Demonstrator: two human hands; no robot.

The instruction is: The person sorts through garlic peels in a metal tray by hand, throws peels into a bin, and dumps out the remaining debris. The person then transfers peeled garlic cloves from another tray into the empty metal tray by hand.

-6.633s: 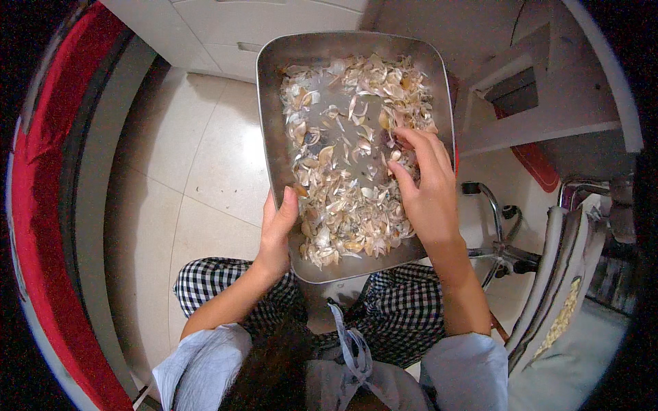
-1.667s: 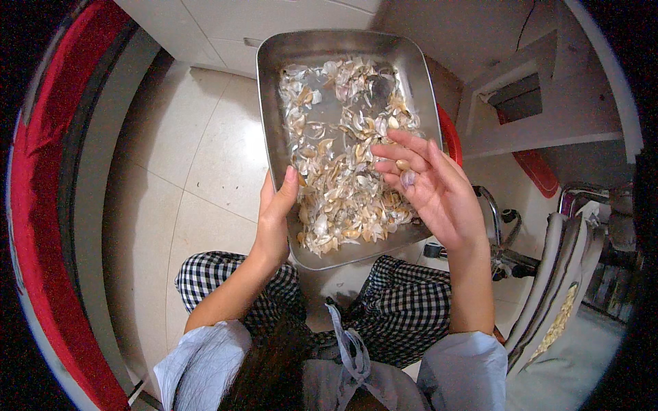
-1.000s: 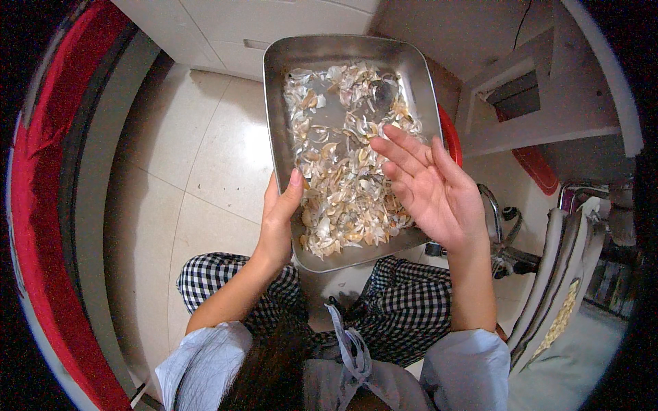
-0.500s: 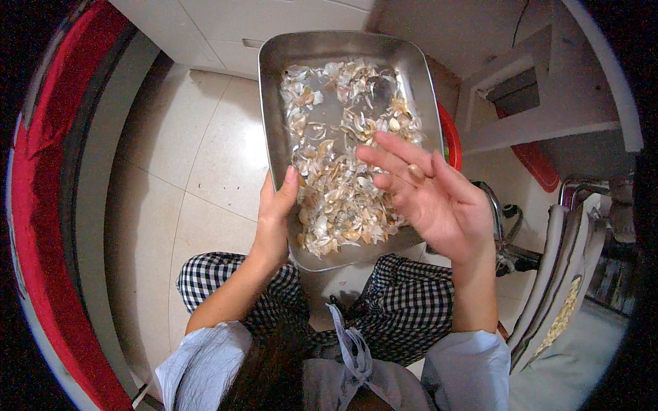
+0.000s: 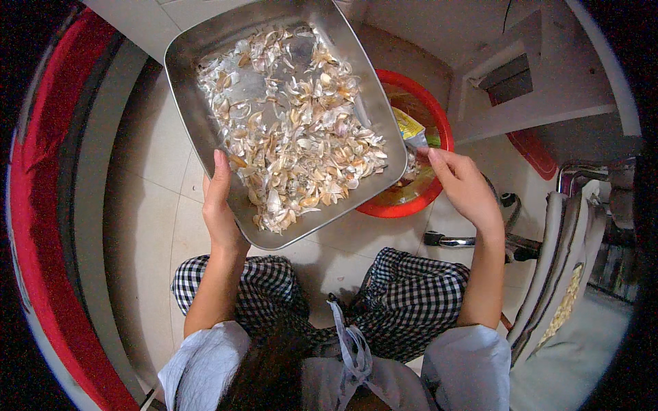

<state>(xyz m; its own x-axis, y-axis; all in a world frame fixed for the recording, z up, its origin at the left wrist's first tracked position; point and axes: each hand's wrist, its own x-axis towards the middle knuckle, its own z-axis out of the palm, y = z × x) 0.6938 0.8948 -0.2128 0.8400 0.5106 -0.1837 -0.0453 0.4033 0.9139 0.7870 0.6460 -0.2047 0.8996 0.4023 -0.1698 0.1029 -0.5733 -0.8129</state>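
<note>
A rectangular metal tray [image 5: 181, 92] with rounded corners is tilted in front of me. Dry, papery garlic skins [image 5: 295, 151] in white and tan cover much of its bottom. My left hand [image 5: 223, 209] grips the tray's near left side, thumb over the rim and fingers underneath. Beyond the tray's right edge, my right hand [image 5: 469, 188] is over a red round bin [image 5: 439, 123], its fingers drawn together near the tray's corner. What lies between those fingertips is hidden. Part of the bin is behind the tray; a yellow and white packet [image 5: 409, 127] shows inside.
White drawers [image 5: 147, 27] stand at the far left, and a pale cabinet frame [image 5: 548, 75] at the far right. A chair's wheeled base [image 5: 452, 240] and padded seat [image 5: 541, 274] are at my right. Red fabric [image 5: 51, 151] runs along the left. Below is the tiled floor [image 5: 157, 212].
The tray has moved left and tilted, uncovering more of the red bin. My right hand has turned over from palm-up above the tray, with a small tan piece at its fingers, to beside it.
</note>
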